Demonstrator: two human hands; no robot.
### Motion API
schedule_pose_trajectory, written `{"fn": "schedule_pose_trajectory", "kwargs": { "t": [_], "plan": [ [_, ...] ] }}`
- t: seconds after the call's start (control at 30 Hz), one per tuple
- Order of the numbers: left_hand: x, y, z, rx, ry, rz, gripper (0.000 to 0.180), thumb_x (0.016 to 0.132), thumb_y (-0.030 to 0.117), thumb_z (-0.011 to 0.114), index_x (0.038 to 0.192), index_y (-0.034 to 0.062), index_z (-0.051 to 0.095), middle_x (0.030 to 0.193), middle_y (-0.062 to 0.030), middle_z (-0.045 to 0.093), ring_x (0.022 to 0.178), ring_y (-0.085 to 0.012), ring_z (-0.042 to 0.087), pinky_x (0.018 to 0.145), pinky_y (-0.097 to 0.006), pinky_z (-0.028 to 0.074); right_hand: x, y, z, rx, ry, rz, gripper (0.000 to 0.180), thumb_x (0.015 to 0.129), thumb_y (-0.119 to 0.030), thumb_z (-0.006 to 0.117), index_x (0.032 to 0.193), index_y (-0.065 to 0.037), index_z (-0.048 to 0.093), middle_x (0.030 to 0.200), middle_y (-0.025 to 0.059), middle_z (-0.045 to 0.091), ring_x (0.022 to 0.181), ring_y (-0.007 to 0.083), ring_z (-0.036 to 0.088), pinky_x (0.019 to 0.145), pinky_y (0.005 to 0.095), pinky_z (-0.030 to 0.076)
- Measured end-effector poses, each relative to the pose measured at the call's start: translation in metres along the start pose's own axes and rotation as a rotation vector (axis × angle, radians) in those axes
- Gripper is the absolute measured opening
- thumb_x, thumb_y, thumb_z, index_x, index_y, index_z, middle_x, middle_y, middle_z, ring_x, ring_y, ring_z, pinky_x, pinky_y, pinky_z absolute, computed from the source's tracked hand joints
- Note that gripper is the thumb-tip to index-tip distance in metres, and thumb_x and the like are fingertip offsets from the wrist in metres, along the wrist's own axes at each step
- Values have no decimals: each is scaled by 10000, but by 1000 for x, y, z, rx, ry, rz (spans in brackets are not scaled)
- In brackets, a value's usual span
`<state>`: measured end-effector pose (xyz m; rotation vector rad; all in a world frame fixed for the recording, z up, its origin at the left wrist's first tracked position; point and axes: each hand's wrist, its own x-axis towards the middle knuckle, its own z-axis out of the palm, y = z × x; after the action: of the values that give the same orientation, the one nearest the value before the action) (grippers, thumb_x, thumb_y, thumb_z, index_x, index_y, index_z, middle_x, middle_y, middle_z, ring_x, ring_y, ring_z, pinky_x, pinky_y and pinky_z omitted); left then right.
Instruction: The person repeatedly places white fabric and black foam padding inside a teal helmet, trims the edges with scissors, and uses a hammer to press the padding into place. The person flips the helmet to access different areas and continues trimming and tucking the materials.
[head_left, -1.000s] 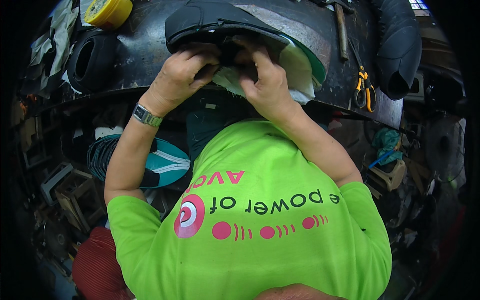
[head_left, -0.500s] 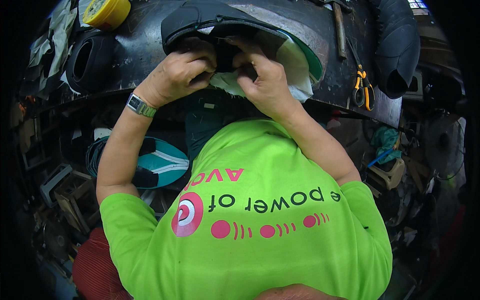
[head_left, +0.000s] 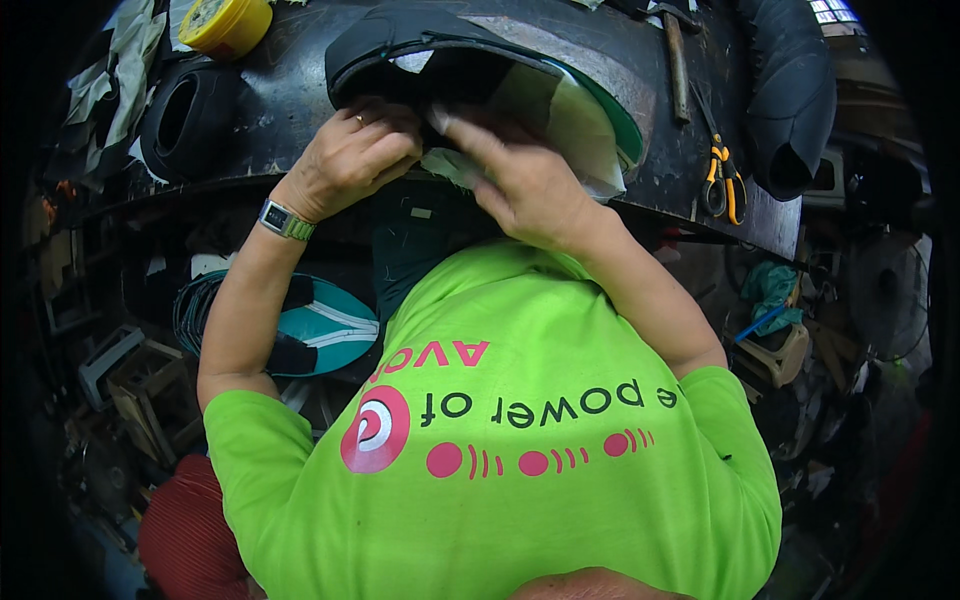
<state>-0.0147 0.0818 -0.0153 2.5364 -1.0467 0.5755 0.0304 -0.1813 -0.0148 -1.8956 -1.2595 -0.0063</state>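
Observation:
A black curved piece that looks like a shoe upper (head_left: 375, 42) lies at the bench's near edge, its hollow side toward me. It has a green rim and a pale, frayed lining (head_left: 588, 140). My left hand (head_left: 355, 155) is closed on its near left edge, fingertips hidden in the dark hollow. Beside it, my right hand (head_left: 530, 180) reaches over the near edge, index finger pointing left. Motion smears its fingertips, so whether they grip the lining cannot be made out.
On the dark bench (head_left: 290, 75) are a yellow tub (head_left: 228, 28), a black hollow piece (head_left: 205, 125), a hammer (head_left: 677, 75) and orange-handled cutters (head_left: 722, 185). A long black stack (head_left: 795, 85) stands at the right. Below the bench lie teal-and-black pieces (head_left: 335, 325) and a plastic stool (head_left: 775, 352).
My right fingers have gone from a pinch to a straighter, blurred reach leftward. My left hand has rolled, showing more of its back and a ring. The upper has barely shifted.

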Motion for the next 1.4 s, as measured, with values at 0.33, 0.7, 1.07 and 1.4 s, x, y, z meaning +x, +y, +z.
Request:
{"fn": "schedule_pose_trajectory", "kwargs": {
  "t": [0.33, 0.7, 1.07, 1.4],
  "plan": [
    [-2, -8, -2, 67, 42, 27, 308, 734, 128, 844, 1027, 119, 751, 1014, -54, 687, 963, -250, 692, 818, -342, 591, -15, 3, -17, -279, -362, -125, 644, 980, -167, 631, 1559, -363, 430, 1585, 130, 459, 1452, 337, 440, 1157, 448, 426],
    [47, 3, -9, 69, 55, 80, 235, 747, 109, 863, 924, 63, 716, 950, -54, 688, 925, -243, 696, 874, -394, 567, -8, 6, -95, 303, 384, -87, 404, 898, -151, 736, 1291, -89, 666, 1146, 133, 726, 1058, 309, 691, 981, 427, 529],
    [92, -65, 3, -427, 192, -606, 637, 946, 394, 721, 1505, 157, 529, 1425, -145, 591, 1331, -282, 558, 1088, -383, 455, 12, 184, -159, -829, 92, 900, 506, 888, -146, 588, 1391, -116, 543, 1234, 297, 669, 1164, 466, 655, 991, 548, 514],
    [70, -40, 27, -499, 231, -225, 789, 749, -169, 474, 1494, 89, 508, 1509, -117, 516, 1453, -283, 452, 1227, -379, 314, -23, -6, -108, 19, 421, 108, 515, 984, -52, 640, 1487, -68, 528, 935, 82, 700, 701, 179, 644, 636, 305, 545]
  ]
}}
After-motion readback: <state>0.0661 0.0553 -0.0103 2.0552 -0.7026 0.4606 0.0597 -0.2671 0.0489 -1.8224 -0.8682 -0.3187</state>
